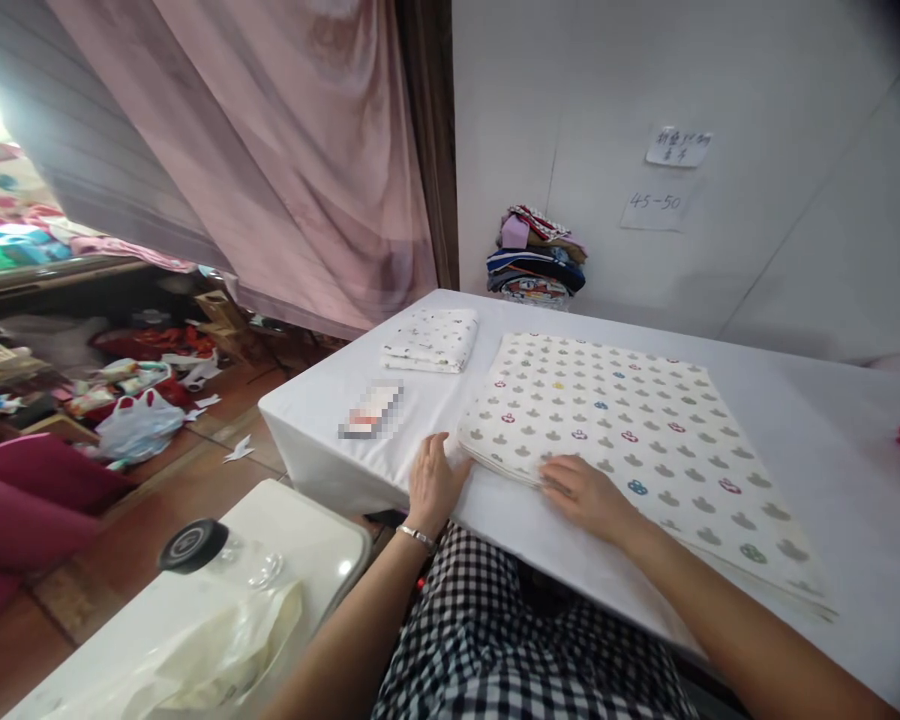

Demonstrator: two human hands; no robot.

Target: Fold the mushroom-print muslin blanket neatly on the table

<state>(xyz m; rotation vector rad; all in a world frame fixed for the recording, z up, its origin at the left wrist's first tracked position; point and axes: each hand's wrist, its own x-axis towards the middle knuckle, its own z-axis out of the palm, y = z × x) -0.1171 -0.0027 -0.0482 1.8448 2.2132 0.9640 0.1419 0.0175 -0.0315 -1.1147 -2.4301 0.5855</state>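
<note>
Head view: The folded printed cloth (600, 420) lies flat on the table (817, 450). Its apparent long axis runs rightward from the left hand (430, 490), just beside the near-left corner, fingers and thumb apart. The right hand (589, 497), nearer, touches the near edge; whether its fingers grip cannot be told.

left hand (432, 486) open, right hand (581, 492) palm down.

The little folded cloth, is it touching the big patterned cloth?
Apart. The head view shows a strip of the white table between the little folded cloth and the big patterned cloth.
</note>
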